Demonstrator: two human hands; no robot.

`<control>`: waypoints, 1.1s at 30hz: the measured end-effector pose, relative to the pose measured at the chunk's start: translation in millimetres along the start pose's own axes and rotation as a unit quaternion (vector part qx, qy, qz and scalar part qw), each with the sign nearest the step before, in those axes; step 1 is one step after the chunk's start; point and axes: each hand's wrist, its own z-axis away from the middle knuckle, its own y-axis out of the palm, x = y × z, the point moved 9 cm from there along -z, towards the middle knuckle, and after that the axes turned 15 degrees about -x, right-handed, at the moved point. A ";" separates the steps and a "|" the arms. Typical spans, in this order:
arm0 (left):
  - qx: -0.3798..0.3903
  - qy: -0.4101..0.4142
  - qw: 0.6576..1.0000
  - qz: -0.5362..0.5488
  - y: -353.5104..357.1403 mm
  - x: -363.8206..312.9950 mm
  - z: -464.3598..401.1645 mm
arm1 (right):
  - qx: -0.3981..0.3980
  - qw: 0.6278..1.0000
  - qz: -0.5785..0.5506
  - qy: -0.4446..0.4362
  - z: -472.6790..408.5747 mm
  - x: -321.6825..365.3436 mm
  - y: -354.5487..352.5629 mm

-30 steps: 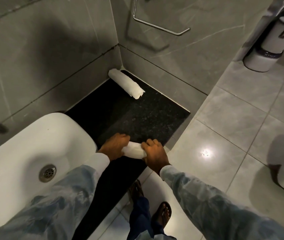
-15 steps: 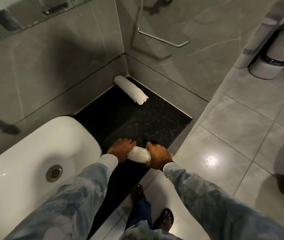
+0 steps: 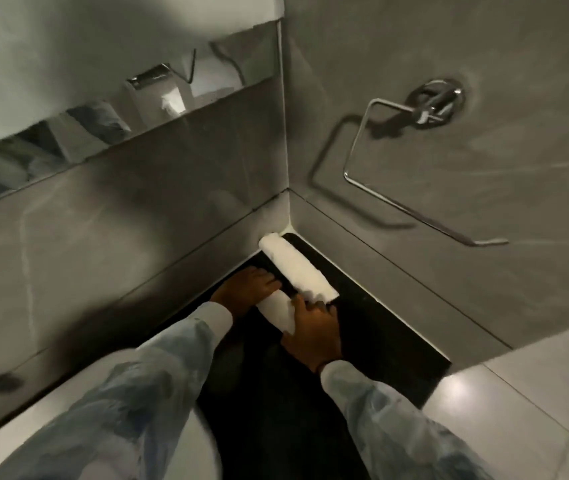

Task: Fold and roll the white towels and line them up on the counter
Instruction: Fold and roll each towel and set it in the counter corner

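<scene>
A rolled white towel [image 3: 297, 268] lies on the black counter [image 3: 373, 327] in the back corner, against the grey wall. Just in front of it a second rolled white towel [image 3: 276, 311] is held between both hands. My left hand [image 3: 246, 289] grips its far left end and my right hand [image 3: 314, 327] covers its near right end. The held roll lies almost parallel to the corner roll and touches or nearly touches it.
A chrome towel ring [image 3: 411, 168] hangs on the right wall above the counter. A mirror edge [image 3: 120, 116] runs along the left wall. The white basin rim [image 3: 186, 445] is at the lower left, under my sleeves. Grey floor tiles [image 3: 536, 393] lie to the right.
Both hands have carried the rolled towel from the counter's front edge to the back corner, beside the first roll. The view has tilted up toward the walls.
</scene>
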 end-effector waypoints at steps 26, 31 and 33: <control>-0.057 -0.288 0.933 0.208 19.7 96.4 -11.3 | 0.036 0.999 -0.009 -0.038 -50.2 14.6 28.6; -0.110 -0.240 0.963 0.048 -16.4 42.4 71.1 | -0.015 0.997 0.024 -0.069 -1.2 -1.5 -23.3; -0.093 -0.279 0.956 0.025 -21.8 21.9 108.0 | -0.008 0.995 0.039 -0.091 17.6 -1.0 -40.1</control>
